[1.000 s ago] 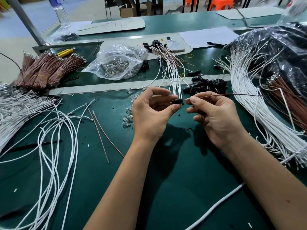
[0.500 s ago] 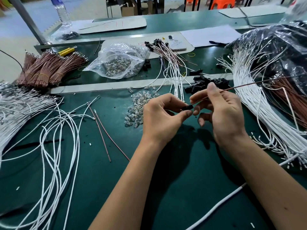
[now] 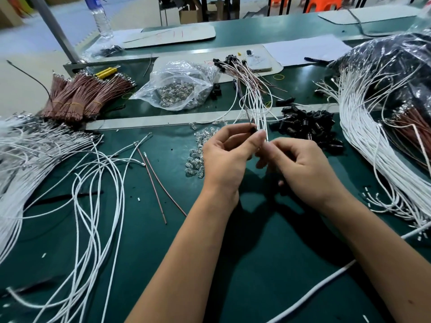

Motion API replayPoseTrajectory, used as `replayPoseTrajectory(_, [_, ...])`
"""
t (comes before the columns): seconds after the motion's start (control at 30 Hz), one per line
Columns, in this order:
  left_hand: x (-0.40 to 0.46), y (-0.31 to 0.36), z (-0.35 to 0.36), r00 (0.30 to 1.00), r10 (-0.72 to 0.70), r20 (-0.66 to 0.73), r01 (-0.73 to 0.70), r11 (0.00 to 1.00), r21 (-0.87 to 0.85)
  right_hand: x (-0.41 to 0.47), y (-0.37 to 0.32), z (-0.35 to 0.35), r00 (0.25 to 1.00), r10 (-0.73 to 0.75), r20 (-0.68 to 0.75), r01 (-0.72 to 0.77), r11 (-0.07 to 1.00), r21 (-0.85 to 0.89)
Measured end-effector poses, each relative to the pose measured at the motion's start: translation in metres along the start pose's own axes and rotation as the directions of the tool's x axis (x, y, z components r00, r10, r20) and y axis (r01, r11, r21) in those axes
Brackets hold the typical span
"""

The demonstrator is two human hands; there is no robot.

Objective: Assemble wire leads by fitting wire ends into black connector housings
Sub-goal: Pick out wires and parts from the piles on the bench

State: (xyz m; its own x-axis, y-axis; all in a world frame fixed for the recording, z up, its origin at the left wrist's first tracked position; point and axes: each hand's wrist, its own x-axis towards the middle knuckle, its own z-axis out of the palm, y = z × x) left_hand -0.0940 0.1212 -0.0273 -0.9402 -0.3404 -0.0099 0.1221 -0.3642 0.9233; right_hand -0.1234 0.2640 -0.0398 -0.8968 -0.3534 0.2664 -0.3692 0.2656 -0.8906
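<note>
My left hand (image 3: 227, 157) pinches a small black connector housing (image 3: 252, 130) between thumb and forefinger above the green table. A thin brown wire (image 3: 245, 110) runs from the housing up and away from me. My right hand (image 3: 303, 166) is right beside it with curled fingers. Its blurred fingertips meet my left thumb, and I cannot make out anything held in them. A heap of loose black housings (image 3: 307, 127) lies just behind my right hand. Finished leads (image 3: 249, 85) with black housings fan out further back.
White wires (image 3: 363, 145) and brown wires (image 3: 410, 127) spill from a plastic bag on the right. More white wires (image 3: 46, 148) cover the left, with brown bundles (image 3: 84, 96) behind. A bag of clear parts (image 3: 179, 89), loose clear parts (image 3: 198, 155) and two brown wires (image 3: 158, 183) lie nearby.
The brown wire pointed right from my right hand's pinch; now it points up and away from the housing. Both hands have drawn closer together, and my right fingers have curled in against my left thumb.
</note>
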Motion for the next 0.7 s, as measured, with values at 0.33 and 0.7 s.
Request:
replayPoseTrajectory(0.33, [0.007,0.029,-0.015,0.986,-0.112,-0.123,0.073,0.957,-0.282,-0.008,-0.008,0.003,0.968,-0.092,0.234,0.099,0.995,-0.018])
replayPoseTrajectory(0.7, [0.001,0.112,-0.103,0.881,0.171,-0.442,-0.180,0.983,0.022,0.000,-0.063,0.057,0.860,-0.041,0.508,0.197,0.946,-0.257])
